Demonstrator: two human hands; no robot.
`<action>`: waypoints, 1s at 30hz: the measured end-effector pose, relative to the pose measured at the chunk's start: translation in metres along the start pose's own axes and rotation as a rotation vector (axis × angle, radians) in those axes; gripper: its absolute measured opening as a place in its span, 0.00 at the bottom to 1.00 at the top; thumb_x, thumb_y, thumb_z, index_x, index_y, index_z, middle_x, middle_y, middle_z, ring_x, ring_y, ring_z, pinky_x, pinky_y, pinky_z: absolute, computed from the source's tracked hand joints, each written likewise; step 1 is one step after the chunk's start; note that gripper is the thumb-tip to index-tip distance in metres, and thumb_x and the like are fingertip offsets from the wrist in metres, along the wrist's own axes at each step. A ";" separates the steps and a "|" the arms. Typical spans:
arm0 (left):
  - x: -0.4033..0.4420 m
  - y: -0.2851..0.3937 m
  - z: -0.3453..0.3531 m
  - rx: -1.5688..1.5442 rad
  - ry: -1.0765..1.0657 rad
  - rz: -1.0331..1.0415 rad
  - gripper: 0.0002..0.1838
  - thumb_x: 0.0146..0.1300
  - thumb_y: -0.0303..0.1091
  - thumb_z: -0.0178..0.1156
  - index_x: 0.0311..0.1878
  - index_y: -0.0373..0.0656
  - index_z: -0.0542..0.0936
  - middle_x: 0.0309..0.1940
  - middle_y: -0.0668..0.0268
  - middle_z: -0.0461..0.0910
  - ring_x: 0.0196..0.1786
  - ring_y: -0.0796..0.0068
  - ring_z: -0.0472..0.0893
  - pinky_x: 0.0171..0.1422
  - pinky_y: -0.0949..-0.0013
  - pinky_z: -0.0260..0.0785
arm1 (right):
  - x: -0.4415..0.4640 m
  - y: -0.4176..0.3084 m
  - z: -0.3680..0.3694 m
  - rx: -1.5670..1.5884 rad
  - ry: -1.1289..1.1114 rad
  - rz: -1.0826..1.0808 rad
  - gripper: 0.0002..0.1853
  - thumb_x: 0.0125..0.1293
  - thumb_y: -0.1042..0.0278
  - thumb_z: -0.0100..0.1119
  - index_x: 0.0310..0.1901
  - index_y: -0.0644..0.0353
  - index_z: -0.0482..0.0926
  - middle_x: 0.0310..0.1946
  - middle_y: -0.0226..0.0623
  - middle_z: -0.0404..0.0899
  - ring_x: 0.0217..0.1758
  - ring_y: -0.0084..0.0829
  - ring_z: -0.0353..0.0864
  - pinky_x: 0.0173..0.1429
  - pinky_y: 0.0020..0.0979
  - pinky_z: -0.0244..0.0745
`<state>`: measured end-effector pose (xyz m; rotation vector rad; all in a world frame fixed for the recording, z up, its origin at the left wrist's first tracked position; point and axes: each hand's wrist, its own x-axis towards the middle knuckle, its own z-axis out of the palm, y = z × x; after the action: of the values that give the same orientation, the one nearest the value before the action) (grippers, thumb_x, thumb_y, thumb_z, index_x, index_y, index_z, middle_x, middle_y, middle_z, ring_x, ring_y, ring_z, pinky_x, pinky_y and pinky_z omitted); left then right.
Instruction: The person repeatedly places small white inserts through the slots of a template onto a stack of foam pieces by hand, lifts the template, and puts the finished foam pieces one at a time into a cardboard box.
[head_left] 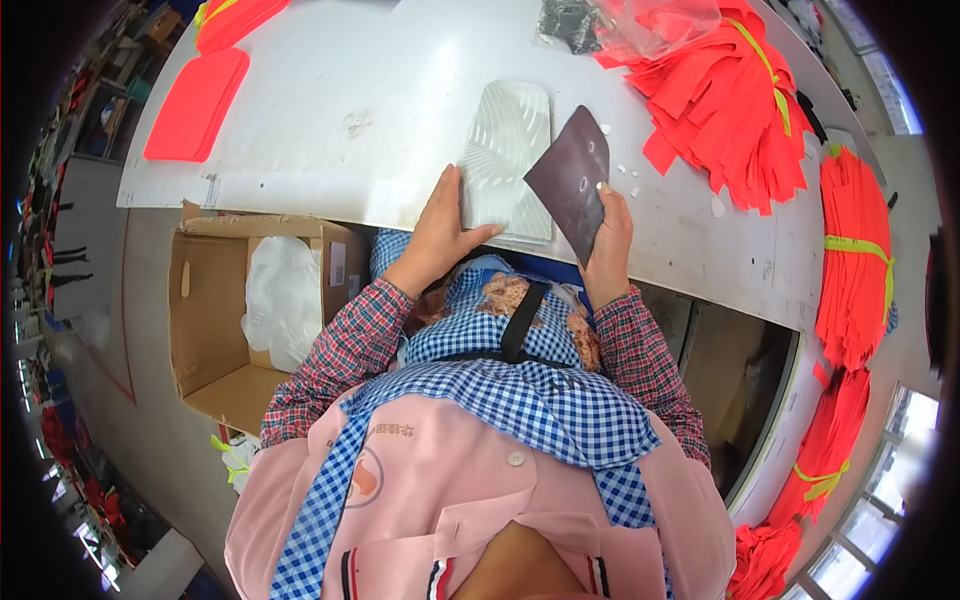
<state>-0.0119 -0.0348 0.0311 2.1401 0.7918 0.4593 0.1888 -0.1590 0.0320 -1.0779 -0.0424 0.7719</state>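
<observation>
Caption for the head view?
Left hand steadies a pale panel while right hand holds a dark sheet.

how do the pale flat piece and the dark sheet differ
The pale piece is whitish with curved streaks, while the dark sheet is purplish brown with a few bright glints. The pale piece lies on the table with the left hand at its edge; the dark sheet is pinched in the right hand. Both are flat and have a hand on them.
</observation>
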 end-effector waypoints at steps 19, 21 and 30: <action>-0.009 -0.007 0.014 -0.281 -0.017 -0.174 0.49 0.60 0.42 0.67 0.71 0.19 0.49 0.67 0.31 0.60 0.70 0.44 0.65 0.74 0.60 0.58 | 0.019 0.027 0.033 -0.232 -0.119 -0.136 0.06 0.69 0.68 0.59 0.40 0.60 0.76 0.32 0.24 0.76 0.34 0.13 0.70 0.39 0.19 0.66; -0.011 -0.008 0.014 -0.258 0.004 -0.157 0.48 0.61 0.41 0.65 0.71 0.20 0.50 0.67 0.31 0.60 0.70 0.44 0.65 0.74 0.61 0.58 | 0.023 0.032 0.032 -0.223 -0.137 -0.144 0.06 0.69 0.68 0.60 0.39 0.61 0.76 0.31 0.23 0.75 0.32 0.13 0.68 0.37 0.19 0.65; -0.009 -0.018 0.001 -0.419 0.374 -0.188 0.24 0.74 0.36 0.49 0.67 0.30 0.67 0.61 0.48 0.74 0.64 0.60 0.75 0.69 0.66 0.64 | 0.034 0.016 0.021 -0.556 -0.299 -0.354 0.06 0.69 0.68 0.61 0.37 0.61 0.76 0.25 0.17 0.68 0.26 0.09 0.59 0.28 0.18 0.55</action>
<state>-0.0251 -0.0329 0.0155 1.5962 0.9920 0.8585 0.1976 -0.1188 0.0188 -1.4180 -0.7189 0.6027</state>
